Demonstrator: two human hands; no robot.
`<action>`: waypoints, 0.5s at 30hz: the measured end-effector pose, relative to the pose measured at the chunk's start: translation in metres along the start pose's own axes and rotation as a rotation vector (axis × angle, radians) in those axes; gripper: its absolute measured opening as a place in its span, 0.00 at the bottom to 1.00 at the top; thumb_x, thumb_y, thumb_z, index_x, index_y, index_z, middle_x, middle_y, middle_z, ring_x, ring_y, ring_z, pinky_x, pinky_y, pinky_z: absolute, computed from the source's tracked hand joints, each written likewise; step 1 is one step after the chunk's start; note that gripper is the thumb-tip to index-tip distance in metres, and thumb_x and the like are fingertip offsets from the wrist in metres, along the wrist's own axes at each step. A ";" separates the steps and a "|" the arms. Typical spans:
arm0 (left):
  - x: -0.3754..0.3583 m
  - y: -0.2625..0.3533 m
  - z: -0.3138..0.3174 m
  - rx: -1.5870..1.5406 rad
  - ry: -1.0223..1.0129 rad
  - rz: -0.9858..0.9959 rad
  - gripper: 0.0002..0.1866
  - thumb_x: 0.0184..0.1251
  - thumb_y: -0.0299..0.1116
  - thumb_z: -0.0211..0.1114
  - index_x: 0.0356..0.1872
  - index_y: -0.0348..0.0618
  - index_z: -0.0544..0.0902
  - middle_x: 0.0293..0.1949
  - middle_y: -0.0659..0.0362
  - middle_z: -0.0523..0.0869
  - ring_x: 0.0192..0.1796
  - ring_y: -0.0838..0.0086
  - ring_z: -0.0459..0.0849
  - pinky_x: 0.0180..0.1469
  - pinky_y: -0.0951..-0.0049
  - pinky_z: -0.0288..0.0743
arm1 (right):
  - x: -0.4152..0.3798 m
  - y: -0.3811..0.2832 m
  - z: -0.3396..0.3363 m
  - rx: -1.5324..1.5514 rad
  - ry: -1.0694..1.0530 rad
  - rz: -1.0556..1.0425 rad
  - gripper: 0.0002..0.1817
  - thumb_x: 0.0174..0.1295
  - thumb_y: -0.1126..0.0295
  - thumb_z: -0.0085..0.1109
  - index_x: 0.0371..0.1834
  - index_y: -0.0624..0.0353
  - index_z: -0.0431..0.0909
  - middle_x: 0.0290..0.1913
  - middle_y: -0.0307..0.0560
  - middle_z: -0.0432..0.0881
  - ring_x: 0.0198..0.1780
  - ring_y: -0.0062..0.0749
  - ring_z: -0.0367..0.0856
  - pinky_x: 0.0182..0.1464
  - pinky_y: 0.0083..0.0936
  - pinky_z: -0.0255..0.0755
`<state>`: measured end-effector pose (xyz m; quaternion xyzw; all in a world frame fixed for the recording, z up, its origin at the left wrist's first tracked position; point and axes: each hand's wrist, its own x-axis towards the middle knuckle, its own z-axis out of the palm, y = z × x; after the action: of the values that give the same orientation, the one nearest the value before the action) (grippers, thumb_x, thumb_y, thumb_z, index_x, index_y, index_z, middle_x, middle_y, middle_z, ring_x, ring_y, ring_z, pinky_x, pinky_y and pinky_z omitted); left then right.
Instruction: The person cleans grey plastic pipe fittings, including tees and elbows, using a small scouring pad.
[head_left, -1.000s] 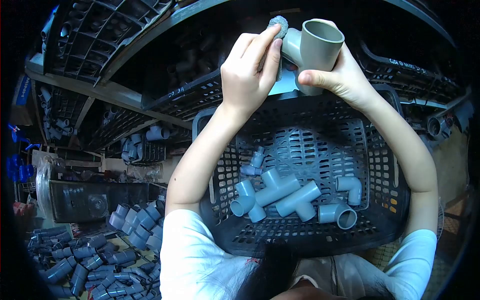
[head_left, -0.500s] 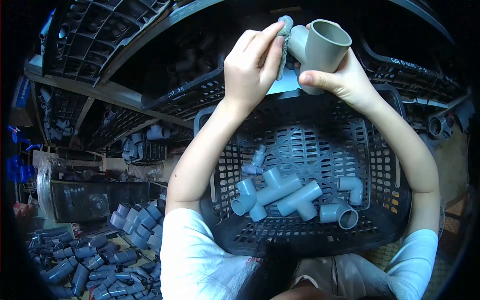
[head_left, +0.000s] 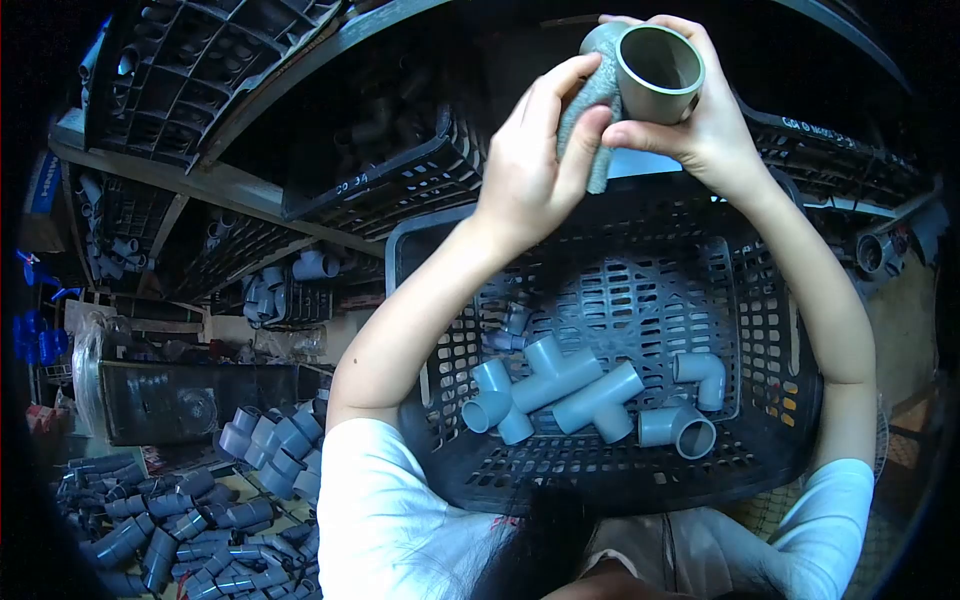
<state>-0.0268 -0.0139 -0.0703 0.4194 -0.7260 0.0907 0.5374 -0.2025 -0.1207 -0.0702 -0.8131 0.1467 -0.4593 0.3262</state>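
Observation:
A grey pipe fitting (head_left: 655, 95) with its round opening facing up is gripped by my right hand (head_left: 715, 130), the thumb across its near side. My left hand (head_left: 545, 150) pinches a grey-green cloth (head_left: 592, 125) and presses it against the fitting's left side. Below both hands is a black plastic basket (head_left: 600, 489). Inside it lie several grey fittings, among them a tee (head_left: 602, 398), an elbow (head_left: 703, 376) and another fitting (head_left: 675, 430) with an open end.
Black crates (head_left: 400, 165) with fittings stand on metal racks (head_left: 230, 190) ahead and at the left. Many grey fittings (head_left: 190, 525) are heaped at the lower left. A dark box (head_left: 160, 400) stands behind that heap. More fittings (head_left: 878, 253) show at the right.
My left hand has moved right with the cloth, which now touches the fitting. The fitting has turned in my right hand, so its opening faces me more.

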 end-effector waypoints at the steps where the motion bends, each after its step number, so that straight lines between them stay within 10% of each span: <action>1: -0.001 0.006 0.004 -0.134 0.019 -0.126 0.18 0.75 0.31 0.65 0.60 0.36 0.77 0.51 0.45 0.86 0.52 0.58 0.89 0.53 0.67 0.81 | 0.001 -0.001 -0.002 0.021 0.001 0.029 0.53 0.41 0.55 0.88 0.69 0.51 0.61 0.70 0.50 0.73 0.69 0.44 0.76 0.69 0.43 0.76; 13: 0.006 -0.008 -0.002 -0.096 -0.048 -0.114 0.12 0.77 0.28 0.59 0.57 0.39 0.81 0.44 0.50 0.84 0.45 0.60 0.86 0.47 0.67 0.79 | 0.000 -0.001 0.007 -0.063 -0.018 -0.123 0.48 0.38 0.58 0.90 0.61 0.49 0.64 0.63 0.49 0.78 0.65 0.45 0.79 0.69 0.44 0.75; 15: 0.001 -0.009 0.008 -0.245 -0.024 -0.224 0.12 0.78 0.29 0.58 0.56 0.38 0.81 0.45 0.49 0.85 0.46 0.59 0.86 0.49 0.67 0.78 | -0.005 0.010 -0.002 -0.038 -0.012 0.043 0.47 0.52 0.49 0.82 0.69 0.51 0.60 0.64 0.52 0.75 0.70 0.45 0.75 0.70 0.43 0.74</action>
<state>-0.0263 -0.0242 -0.0754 0.4300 -0.6865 -0.0641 0.5828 -0.2057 -0.1260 -0.0789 -0.8185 0.1709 -0.4444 0.3216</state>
